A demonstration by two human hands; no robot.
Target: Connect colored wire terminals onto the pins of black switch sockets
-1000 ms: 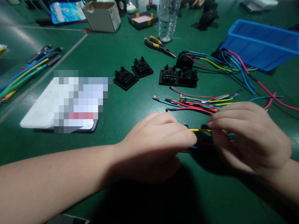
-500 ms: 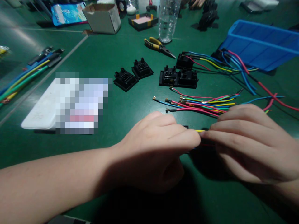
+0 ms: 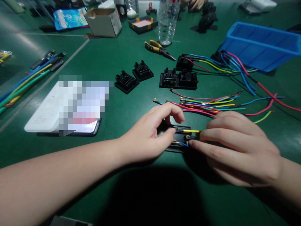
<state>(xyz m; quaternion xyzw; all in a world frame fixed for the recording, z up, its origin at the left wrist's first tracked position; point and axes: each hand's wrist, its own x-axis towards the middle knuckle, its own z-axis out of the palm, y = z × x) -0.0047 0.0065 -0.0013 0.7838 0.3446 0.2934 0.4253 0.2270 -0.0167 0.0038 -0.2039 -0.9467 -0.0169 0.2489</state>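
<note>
A black plastic socket module lies on the table between my hands, with metal terminals and a short blue wire on its upper side. My left hand is at its left end, thumb tip against the end of a yellow wire and index finger arched away from the thumb. Its other fingers are mostly hidden. From the right, my right hand pinches the yellow wire, fingertips close over the module's right end. Just beyond my hands lies a bundle of coloured wires with crimped metal ends.
Several black socket modules sit farther back, some wired. Yellow-handled pliers, a plastic bottle and a blue bin stand beyond. At left are a white device, a phone and thick cables.
My left hand has opened from a closed grip over the module and drawn slightly left, uncovering the module and its terminals. My right hand has shifted a little left, still pinching the yellow wire.
</note>
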